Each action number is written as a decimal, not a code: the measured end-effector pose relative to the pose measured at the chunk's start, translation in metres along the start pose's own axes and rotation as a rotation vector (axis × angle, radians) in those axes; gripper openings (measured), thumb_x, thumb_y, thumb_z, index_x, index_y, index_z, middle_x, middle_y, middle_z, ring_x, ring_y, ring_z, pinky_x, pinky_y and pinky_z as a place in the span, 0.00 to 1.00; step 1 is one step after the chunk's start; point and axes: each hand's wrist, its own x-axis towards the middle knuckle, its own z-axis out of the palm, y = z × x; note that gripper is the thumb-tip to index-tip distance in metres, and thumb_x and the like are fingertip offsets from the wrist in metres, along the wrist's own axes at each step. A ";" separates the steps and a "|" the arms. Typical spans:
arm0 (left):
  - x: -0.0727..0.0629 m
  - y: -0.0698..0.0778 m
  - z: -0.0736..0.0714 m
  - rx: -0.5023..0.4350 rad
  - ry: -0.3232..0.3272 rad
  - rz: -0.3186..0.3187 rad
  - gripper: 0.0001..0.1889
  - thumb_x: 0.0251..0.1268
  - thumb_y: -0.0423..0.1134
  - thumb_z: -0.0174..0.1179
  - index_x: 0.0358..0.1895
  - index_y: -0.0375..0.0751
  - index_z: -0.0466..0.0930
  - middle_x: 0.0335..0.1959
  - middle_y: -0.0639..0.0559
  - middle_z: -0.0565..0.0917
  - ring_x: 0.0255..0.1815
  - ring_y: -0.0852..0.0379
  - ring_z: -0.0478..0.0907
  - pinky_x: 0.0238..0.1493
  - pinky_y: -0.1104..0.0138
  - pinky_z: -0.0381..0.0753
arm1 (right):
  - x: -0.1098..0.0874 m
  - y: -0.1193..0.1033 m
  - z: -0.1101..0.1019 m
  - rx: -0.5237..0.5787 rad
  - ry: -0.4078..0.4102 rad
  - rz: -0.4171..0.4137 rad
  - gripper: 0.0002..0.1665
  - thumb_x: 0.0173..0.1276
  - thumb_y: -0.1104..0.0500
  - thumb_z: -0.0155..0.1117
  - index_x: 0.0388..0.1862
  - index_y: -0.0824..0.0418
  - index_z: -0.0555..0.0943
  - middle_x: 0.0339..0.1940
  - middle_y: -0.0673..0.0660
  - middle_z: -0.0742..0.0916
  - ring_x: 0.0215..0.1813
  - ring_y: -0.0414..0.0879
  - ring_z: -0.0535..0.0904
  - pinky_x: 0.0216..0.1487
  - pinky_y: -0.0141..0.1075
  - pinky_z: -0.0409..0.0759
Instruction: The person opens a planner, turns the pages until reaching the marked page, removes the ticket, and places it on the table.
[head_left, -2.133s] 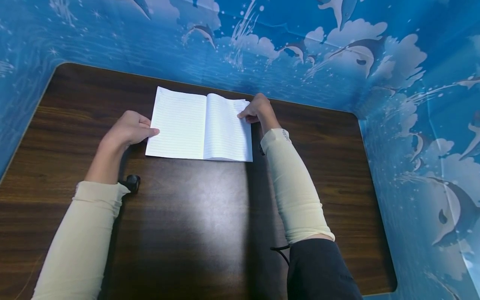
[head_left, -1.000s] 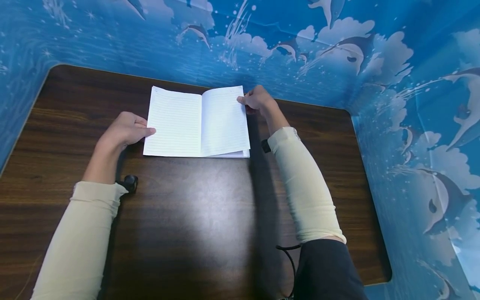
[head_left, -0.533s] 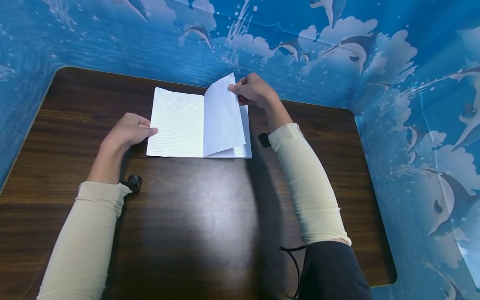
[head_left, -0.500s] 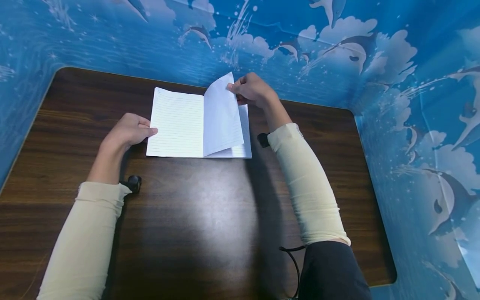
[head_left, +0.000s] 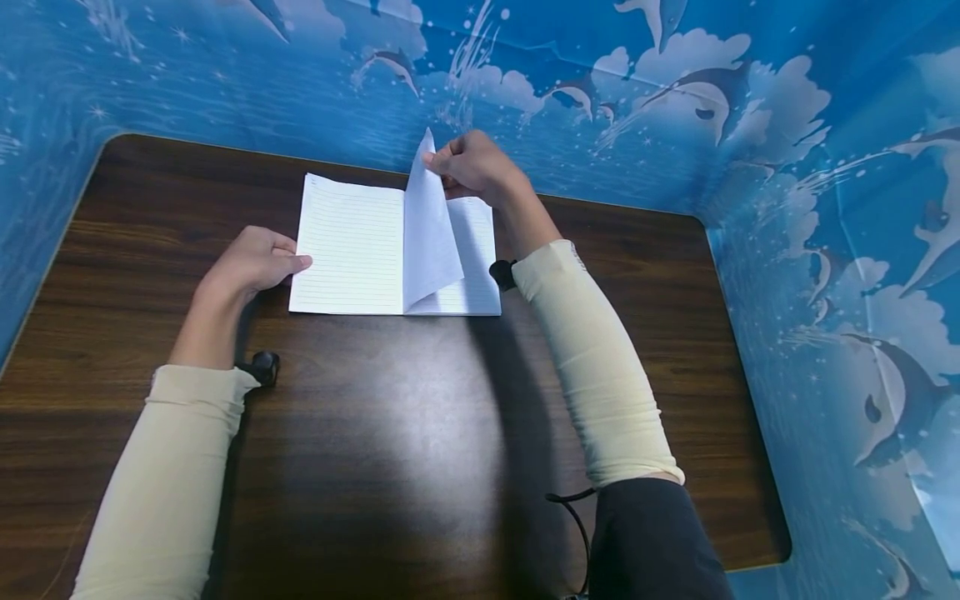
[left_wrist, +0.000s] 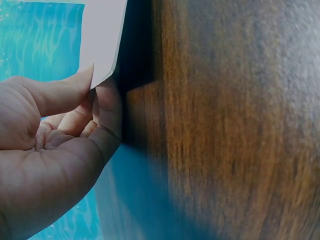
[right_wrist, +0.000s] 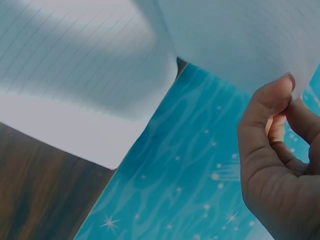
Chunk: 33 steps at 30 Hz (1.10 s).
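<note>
Ruled notebook (head_left: pixel 348 250) open on dk wood counter (head_left: pixel 360 458), nr far edge. L hand (head_left: pixel 258 258) pinches notebook's L edge. R hand (head_left: pixel 474 167) pinches raised pg (head_left: pixel 431 233) nr top outer corner; ruled pg visible beneath.

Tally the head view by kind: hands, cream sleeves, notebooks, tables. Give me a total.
Hands, left hand and right hand: 2
Cream sleeves: 2
Open notebook: 1
Table: 1
Total: 6

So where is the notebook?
In the head view, the open notebook lies left of centre near the far table edge, gripped by the left hand.
</note>
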 end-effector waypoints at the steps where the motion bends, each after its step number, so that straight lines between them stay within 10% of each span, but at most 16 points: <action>1: 0.000 0.000 -0.001 0.000 0.003 0.000 0.23 0.83 0.44 0.57 0.63 0.23 0.77 0.49 0.35 0.76 0.54 0.38 0.69 0.53 0.47 0.72 | 0.001 -0.002 0.002 0.010 -0.004 -0.002 0.15 0.83 0.50 0.60 0.43 0.60 0.82 0.43 0.52 0.80 0.45 0.45 0.79 0.68 0.43 0.82; 11: 0.000 0.000 -0.005 0.006 0.017 -0.002 0.21 0.83 0.43 0.58 0.61 0.24 0.78 0.45 0.38 0.76 0.51 0.39 0.68 0.48 0.49 0.71 | 0.006 -0.022 0.024 0.071 0.014 -0.030 0.15 0.80 0.51 0.65 0.46 0.63 0.86 0.36 0.54 0.84 0.31 0.43 0.82 0.42 0.33 0.86; 18: 0.001 0.001 -0.008 0.011 0.033 0.001 0.18 0.82 0.43 0.59 0.29 0.38 0.77 0.19 0.54 0.67 0.30 0.50 0.65 0.35 0.56 0.66 | 0.011 -0.034 0.050 0.124 0.031 -0.079 0.15 0.78 0.53 0.68 0.39 0.65 0.88 0.30 0.56 0.84 0.25 0.42 0.82 0.40 0.33 0.88; 28: 0.001 0.007 -0.008 0.038 -0.019 0.007 0.23 0.83 0.42 0.59 0.66 0.24 0.77 0.37 0.43 0.83 0.41 0.47 0.73 0.42 0.56 0.73 | 0.026 -0.033 0.089 0.097 0.071 -0.123 0.18 0.79 0.54 0.67 0.50 0.70 0.88 0.26 0.55 0.85 0.23 0.41 0.82 0.45 0.36 0.90; 33: 0.001 0.005 -0.007 0.030 -0.038 0.017 0.21 0.83 0.41 0.58 0.64 0.24 0.78 0.34 0.45 0.84 0.35 0.51 0.74 0.38 0.59 0.73 | 0.034 -0.030 0.107 0.050 0.093 -0.139 0.21 0.80 0.53 0.66 0.53 0.71 0.88 0.21 0.53 0.84 0.21 0.40 0.81 0.41 0.33 0.89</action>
